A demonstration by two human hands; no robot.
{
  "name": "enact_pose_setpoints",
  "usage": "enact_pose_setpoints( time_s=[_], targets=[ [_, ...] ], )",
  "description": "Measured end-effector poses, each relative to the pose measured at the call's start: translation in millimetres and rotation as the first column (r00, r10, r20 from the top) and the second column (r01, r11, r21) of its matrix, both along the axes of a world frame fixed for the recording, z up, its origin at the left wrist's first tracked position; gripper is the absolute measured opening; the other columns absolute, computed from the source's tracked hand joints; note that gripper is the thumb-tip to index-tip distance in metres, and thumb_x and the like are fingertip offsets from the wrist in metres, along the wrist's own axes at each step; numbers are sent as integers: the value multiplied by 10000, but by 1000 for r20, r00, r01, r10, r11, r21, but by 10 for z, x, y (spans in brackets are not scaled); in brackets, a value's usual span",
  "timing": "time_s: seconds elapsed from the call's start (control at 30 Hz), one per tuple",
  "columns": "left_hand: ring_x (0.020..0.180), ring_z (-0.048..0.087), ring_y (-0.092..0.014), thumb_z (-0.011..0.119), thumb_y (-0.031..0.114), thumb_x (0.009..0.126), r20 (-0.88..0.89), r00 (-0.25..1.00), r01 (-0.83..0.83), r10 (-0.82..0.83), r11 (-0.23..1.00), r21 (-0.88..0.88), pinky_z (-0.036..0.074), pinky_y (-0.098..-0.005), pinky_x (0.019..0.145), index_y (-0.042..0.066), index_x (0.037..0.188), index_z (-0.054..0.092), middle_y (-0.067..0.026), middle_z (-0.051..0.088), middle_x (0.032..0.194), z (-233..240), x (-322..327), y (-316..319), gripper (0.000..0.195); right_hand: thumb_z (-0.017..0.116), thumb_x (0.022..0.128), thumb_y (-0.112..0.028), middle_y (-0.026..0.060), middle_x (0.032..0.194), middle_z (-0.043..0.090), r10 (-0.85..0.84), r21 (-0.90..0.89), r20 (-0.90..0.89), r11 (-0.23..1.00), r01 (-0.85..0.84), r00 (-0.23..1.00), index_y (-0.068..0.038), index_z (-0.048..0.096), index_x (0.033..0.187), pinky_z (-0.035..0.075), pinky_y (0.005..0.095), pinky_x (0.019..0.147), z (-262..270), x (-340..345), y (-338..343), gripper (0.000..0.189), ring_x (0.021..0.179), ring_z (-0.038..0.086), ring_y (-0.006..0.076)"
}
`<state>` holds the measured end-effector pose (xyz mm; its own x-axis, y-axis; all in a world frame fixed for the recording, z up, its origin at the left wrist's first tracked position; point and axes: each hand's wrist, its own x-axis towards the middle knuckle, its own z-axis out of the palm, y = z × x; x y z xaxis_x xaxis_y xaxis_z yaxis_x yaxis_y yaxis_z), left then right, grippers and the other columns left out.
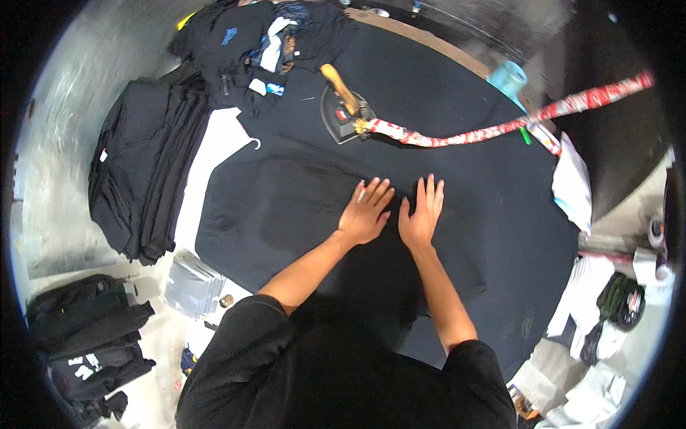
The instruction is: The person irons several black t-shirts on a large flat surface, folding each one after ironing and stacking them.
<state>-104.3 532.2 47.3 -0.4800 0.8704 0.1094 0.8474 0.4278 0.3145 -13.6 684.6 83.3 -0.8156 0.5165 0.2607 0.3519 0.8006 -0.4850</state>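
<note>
A black garment (300, 204) lies spread over the black cloth of the ironing table (514, 214), its outline hard to make out. Flat on it rests my left hand (365, 214), fingers a little apart, beside a small red and white tag (363, 194). My right hand (422, 217) lies palm down just to the right, thumb spread, holding nothing. Beyond both hands stands a clothes iron (343, 115) with a wooden handle (340, 88). A red and white wrapped hose or cord (461, 138) runs from it to the right.
Left lie a stack of black garments (144, 166), a white sheet (206, 155) and a white hook (256, 142). More dark clothes (236, 32) cover the far left. A light-blue container (509, 78) and a white bag (573, 185) edge the right. Packaged items (193, 287) sit lower left.
</note>
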Motion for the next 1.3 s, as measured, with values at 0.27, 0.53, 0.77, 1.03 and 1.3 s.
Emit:
enact_pose_setpoints(
  time_s=[0.27, 0.53, 0.77, 1.03, 1.3],
  targets=[
    [1577, 257, -355, 456, 372, 1074, 3, 1000, 21, -21, 1000, -17, 181, -572, 1282, 52, 1578, 426, -150, 329, 1689, -22, -78, -70, 598, 729, 946, -266, 306, 1317, 642, 187, -248, 10, 952, -179, 982, 74, 421, 1482, 524, 506, 997, 568, -2843, -41, 706, 1199, 657, 438],
    [1571, 278, -337, 447, 412, 1074, -17, 1000, 23, -23, 1000, -4, 196, -556, 1276, 74, 1589, 421, -133, 309, 1705, -92, -126, -3, 617, 678, 977, -304, 214, 982, 721, 170, -814, 74, 580, -39, 983, 42, 571, 1276, 562, 437, 771, 400, -2523, 577, 470, 881, 726, 301],
    [1570, 267, -339, 523, 392, 1036, -61, 997, 36, -40, 997, -64, 169, -543, 1293, 82, 1587, 421, -126, 344, 1686, -3, -92, -16, 640, 603, 1042, -513, 67, 702, 610, 39, -990, -64, -132, -58, 997, -107, 583, 1058, 533, 365, 552, 1163, 348, 607, 407, 585, 623, 201],
    [1610, 193, -300, 553, 383, 1055, 85, 996, 28, -32, 998, 49, 112, -522, 1310, 135, 1635, 358, -86, 269, 1731, -128, -123, -17, 660, 660, 1003, -531, 188, 729, 731, 0, -410, 445, 889, 204, 896, -20, 726, 1228, 564, 472, 710, 728, 1428, 280, 562, 728, 761, 312],
    [1636, 112, -281, 594, 431, 1031, 235, 971, 64, -41, 994, -92, 36, -518, 1310, 190, 1673, 295, -59, 176, 1769, -153, -353, -32, 748, 646, 986, -602, 210, 743, 722, 36, -435, 494, 875, 211, 869, -27, 774, 1067, 543, 477, 677, 741, 1793, 377, 594, 692, 723, 380]
  ],
)
